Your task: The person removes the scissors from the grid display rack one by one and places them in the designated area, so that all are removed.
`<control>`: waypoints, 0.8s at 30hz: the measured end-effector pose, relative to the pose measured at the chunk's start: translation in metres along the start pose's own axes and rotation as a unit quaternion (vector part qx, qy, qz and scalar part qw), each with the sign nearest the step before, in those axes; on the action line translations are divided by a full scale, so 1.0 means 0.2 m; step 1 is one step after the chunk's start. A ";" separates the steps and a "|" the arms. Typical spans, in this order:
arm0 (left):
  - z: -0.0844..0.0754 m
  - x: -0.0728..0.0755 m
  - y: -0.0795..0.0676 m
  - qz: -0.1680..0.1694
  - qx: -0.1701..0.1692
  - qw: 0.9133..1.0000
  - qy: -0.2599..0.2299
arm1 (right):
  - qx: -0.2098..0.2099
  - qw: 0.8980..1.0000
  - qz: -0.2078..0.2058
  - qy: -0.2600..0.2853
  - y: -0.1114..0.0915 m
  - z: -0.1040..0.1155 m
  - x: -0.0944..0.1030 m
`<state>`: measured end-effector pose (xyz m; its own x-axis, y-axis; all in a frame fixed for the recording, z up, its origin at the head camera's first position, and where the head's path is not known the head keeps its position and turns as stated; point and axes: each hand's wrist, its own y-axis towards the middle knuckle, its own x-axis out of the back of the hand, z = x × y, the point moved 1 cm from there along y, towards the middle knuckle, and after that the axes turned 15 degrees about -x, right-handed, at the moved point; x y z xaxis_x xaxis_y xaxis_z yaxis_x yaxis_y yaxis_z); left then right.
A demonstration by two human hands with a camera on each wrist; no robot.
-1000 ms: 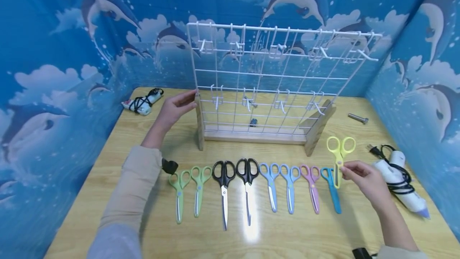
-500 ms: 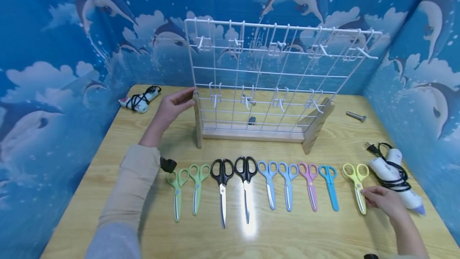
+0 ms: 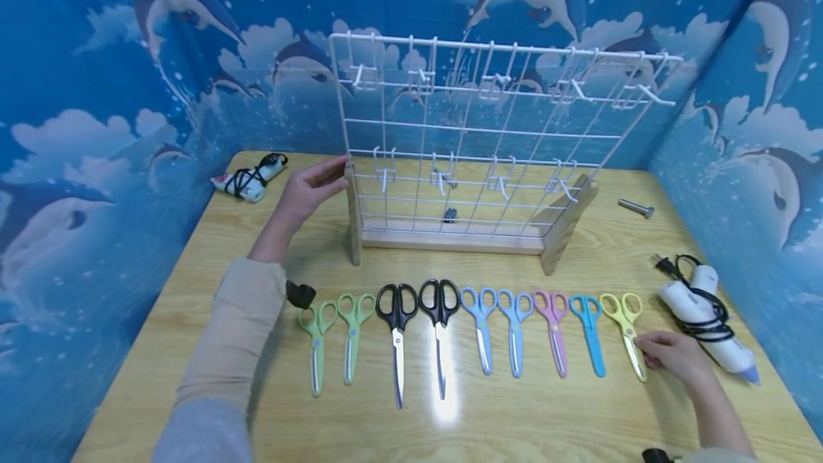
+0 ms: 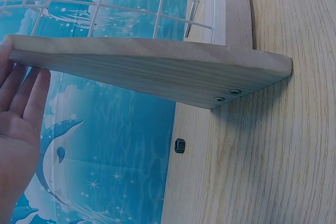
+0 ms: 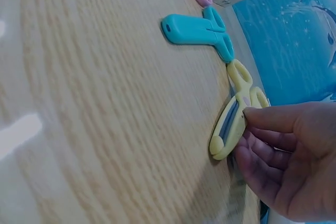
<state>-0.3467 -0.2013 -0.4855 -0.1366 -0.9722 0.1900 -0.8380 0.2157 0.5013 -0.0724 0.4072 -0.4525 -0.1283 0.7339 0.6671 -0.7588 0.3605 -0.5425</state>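
Note:
Yellow scissors (image 3: 625,334) lie at the right end of a row of scissors. My right hand (image 3: 675,357) pinches them by the blade side, between thumb and fingers in the right wrist view. Beside them lie turquoise scissors (image 3: 590,338), their blades covered, then pink scissors (image 3: 556,334). At the left, my left hand (image 3: 311,190) touches the upper end of the rack's wooden side piece (image 4: 147,66) with extended fingers (image 4: 37,95). The white wire rack (image 3: 482,134) stands upright on its wooden base, with several hooks in two rows.
Leftward along the row are two blue scissors (image 3: 481,334), two black-handled scissors (image 3: 398,338) and two green scissors (image 3: 351,338). A cord-wrapped white glue gun (image 3: 707,313) lies right, another cord-wrapped tool (image 3: 247,181) back left. A bolt (image 3: 635,207) lies back right.
My right hand has carried the yellow scissors rightward and down to the table, clear of the turquoise pair, then slightly back left beside it. My left hand stays at the rack.

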 end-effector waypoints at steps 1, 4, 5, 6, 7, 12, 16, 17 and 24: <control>0.00 0.00 0.00 0.001 0.000 1.000 -0.001 | 0.005 1.000 -0.006 -0.010 -0.01 0.01 -0.01; 0.00 -0.01 0.00 0.003 -0.002 1.000 -0.004 | 0.000 0.999 -0.027 -0.042 -0.02 0.02 -0.01; 0.00 -0.01 0.00 0.002 -0.002 1.000 -0.004 | -0.002 0.998 -0.034 -0.053 -0.02 0.03 -0.01; 0.00 -0.01 0.00 0.002 -0.003 1.000 -0.003 | -0.002 0.997 -0.040 -0.063 -0.02 0.03 -0.02; 0.00 -0.01 0.00 0.001 -0.002 1.000 -0.002 | -0.001 0.996 -0.045 -0.071 -0.02 0.03 -0.02; 0.00 0.00 0.01 0.002 -0.004 1.000 0.002 | 0.001 0.993 -0.067 -0.100 -0.02 0.03 -0.03; 0.02 0.00 0.00 0.006 -0.005 1.000 0.002 | 0.005 0.990 -0.085 -0.109 -0.03 0.03 -0.04; 0.01 0.00 0.00 0.006 -0.004 1.000 0.001 | 0.007 0.990 -0.088 -0.112 -0.03 0.04 -0.04; -0.35 -0.04 -0.03 0.004 0.025 0.998 -0.054 | 0.012 0.987 -0.101 -0.125 -0.04 0.08 -0.04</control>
<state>-0.3031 -0.1879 -0.4303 -0.1981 -0.9751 0.0999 -0.8613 0.2218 0.4572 -0.0753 0.3887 -0.4460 -0.1237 0.4827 0.8670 -0.7995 0.4691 -0.3753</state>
